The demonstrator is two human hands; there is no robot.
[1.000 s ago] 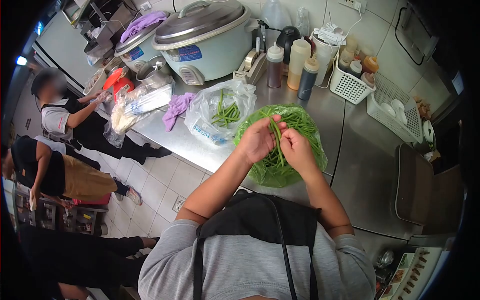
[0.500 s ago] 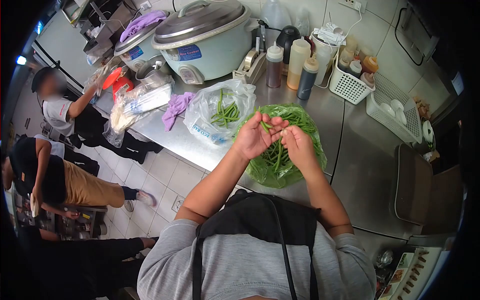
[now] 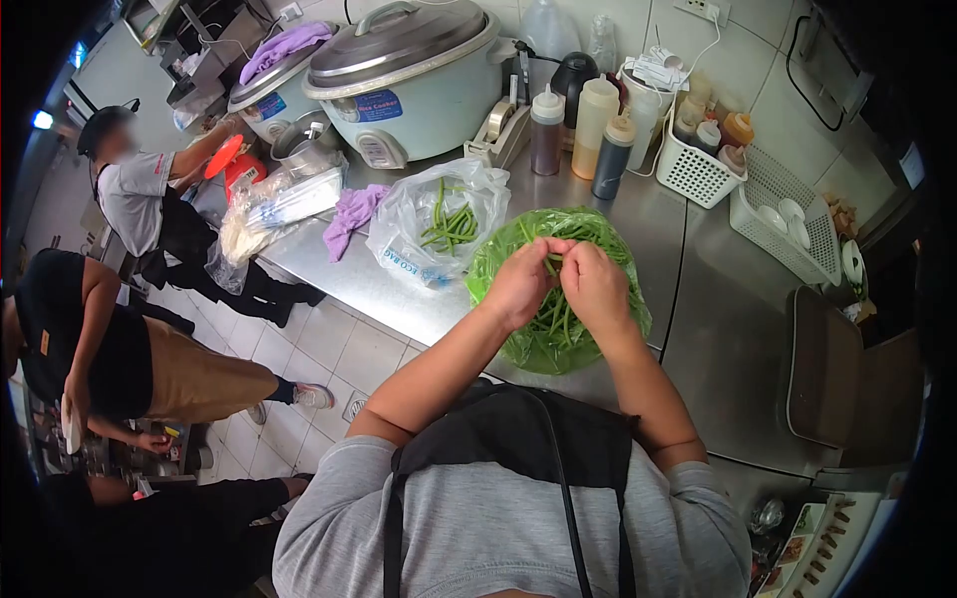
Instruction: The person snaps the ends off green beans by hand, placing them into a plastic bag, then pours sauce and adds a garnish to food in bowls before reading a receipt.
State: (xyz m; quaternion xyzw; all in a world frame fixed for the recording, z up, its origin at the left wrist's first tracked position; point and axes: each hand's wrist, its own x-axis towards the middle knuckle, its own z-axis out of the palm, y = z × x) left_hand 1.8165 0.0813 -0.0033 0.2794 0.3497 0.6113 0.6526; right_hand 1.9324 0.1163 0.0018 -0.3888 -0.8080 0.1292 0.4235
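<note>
My left hand [image 3: 520, 283] and my right hand [image 3: 596, 285] meet above an open green plastic bag [image 3: 546, 361]. Between the fingertips of both is a green bean [image 3: 553, 265], partly covered by the fingers. Many long green beans [image 3: 602, 235] fill the bag beneath. To the left of it lies an open white plastic bag [image 3: 389, 231] with a smaller heap of bean pieces [image 3: 454, 225] in it.
Squeeze bottles [image 3: 546, 132] and a white basket of bottles [image 3: 698, 177] stand behind the bags on the steel counter [image 3: 658, 239]. A large rice cooker [image 3: 419, 110] and a purple cloth [image 3: 355, 211] are at back left. Co-workers [image 3: 140, 199] stand along the left side.
My left hand has turned from palm-up to curled around the bean, and both hands have closed together. At left, one co-worker has reached toward the back, and another has shifted right.
</note>
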